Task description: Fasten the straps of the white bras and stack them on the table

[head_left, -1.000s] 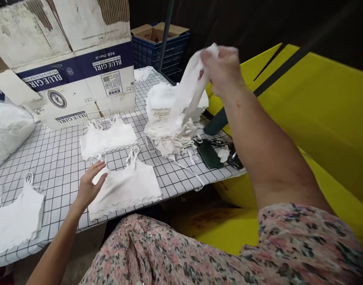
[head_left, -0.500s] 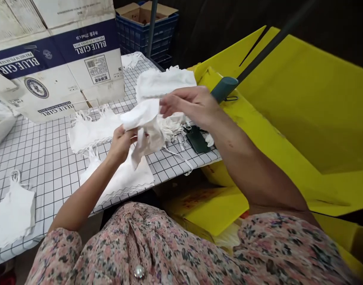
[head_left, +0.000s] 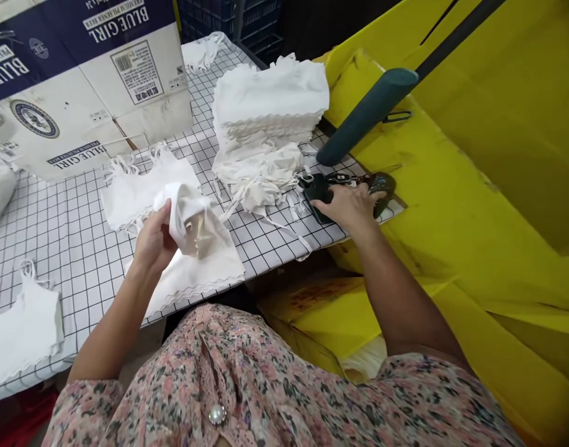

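Camisole (head_left: 187,218), white, bunched and folded over on itself, held up in the left hand (head_left: 152,241). Head view only. Left fingers (head_left: 162,215) curl against the cloth: grip closed on the camisole, which hangs just above a second camisole (head_left: 205,270) lying flat on the table (head_left: 74,248). The table is covered in white cloth with a black grid.

Right hand (head_left: 352,208) lies palm down on a dark phone (head_left: 316,189), fingers pointing toward a bunch of keys (head_left: 358,180). Whether it grips the phone or only rests on it: cannot tell.

Third camisole (head_left: 139,195) lies flat beyond the left hand, its straps toward the box (head_left: 126,81), a printed "BLUE GIRL" carton standing at the far edge. Fourth camisole (head_left: 26,329) lies flat at the near left. Stack (head_left: 270,99) of folded white camisoles sits mid-table, with a loose pile (head_left: 259,174) of tangled straps and cloth against its near side. Yellow board (head_left: 461,186) runs along the right, a dark green handle (head_left: 365,115) lying across it. Floral blouse (head_left: 219,372) fills the bottom edge, with a pearl button (head_left: 217,415).
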Demonstrator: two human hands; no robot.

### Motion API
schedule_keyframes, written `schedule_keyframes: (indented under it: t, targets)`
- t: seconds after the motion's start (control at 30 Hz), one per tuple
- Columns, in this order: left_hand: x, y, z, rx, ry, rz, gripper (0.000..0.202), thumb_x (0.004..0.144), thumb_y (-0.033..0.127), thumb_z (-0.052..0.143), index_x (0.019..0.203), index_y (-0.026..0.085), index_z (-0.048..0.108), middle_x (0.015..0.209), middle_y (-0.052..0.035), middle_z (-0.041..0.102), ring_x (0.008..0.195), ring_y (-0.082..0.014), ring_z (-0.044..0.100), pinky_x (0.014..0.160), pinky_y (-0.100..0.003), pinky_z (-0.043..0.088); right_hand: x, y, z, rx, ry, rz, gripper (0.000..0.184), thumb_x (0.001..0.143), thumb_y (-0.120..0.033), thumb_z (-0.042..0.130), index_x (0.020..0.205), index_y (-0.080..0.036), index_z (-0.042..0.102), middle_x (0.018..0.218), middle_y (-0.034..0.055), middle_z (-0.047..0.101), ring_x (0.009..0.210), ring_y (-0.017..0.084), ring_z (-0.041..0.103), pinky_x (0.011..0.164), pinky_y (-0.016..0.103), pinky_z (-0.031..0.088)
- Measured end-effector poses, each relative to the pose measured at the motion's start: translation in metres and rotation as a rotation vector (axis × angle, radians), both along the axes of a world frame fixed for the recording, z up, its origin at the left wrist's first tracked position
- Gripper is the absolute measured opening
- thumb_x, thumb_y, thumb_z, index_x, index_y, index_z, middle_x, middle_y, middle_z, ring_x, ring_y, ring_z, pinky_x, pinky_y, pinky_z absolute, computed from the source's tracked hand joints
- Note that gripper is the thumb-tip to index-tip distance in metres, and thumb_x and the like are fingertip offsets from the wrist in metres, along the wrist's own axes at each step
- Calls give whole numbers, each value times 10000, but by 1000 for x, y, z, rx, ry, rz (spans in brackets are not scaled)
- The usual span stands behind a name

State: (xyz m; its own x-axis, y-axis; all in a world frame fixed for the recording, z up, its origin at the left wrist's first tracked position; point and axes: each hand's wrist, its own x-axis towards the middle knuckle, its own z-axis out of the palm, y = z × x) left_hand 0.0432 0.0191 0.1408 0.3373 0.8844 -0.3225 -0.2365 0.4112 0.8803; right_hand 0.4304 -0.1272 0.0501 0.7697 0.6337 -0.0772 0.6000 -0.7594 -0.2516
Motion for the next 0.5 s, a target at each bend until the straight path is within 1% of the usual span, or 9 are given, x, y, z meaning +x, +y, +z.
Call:
schedule_keyframes:
  t: [0.07,0.1,0.17,0.27,0.33,0.43,0.5]
  targets:
    - [1,-2,-5,-27,-6,-1,177,898,364,839,958,206,789,908,-25,816,787,-167,772,746,-283,665,6,0,-8,-127,-40,37,657,899,-551,696,1343,-67,724,1406,343,676,1469,567,415,1100,749,379]
    - [1,-2,-7,-30,-9,-7,187,891,372,843,960,207,788,908,-24,818,788,-169,775,750,-287,666,8,1,-11,-180,-69,60,697,912,-583,667,1388,-75,706,1418,336,673,1471,562,411,1102,752,373]
    - [3,-4,-10,-14,-8,-37,231,877,409,855,977,212,789,917,-32,826,827,-197,794,782,-317,680,8,4,-15,-221,-128,90,709,932,-574,611,1418,-63,685,1414,346,668,1464,557,416,1109,775,349]
    - [5,-6,-13,16,-5,-90,293,859,463,870,987,212,789,929,-52,832,912,-240,820,841,-360,698,5,8,-19,-203,-173,91,693,954,-542,548,1396,-26,684,1391,377,657,1452,559,424,1114,813,311]
    - [6,-7,-15,5,-10,-103,300,856,466,874,985,209,790,924,-59,833,943,-252,828,862,-371,702,2,11,-21,-184,-173,68,702,966,-544,531,1393,-8,684,1420,393,633,1466,563,412,1124,824,294]
    - [8,-10,-14,-44,-33,-82,262,865,419,868,995,203,798,910,-53,835,927,-243,829,868,-360,699,0,16,-25,-143,-169,24,695,979,-538,514,1385,-1,689,1474,402,594,1483,552,398,1146,819,284]
    - [9,-12,-11,-91,-55,-58,227,870,372,865,994,192,802,890,-40,835,868,-216,821,844,-327,690,-1,20,-30,-103,-170,0,698,976,-522,512,1406,4,669,1495,404,575,1490,542,390,1165,823,263]
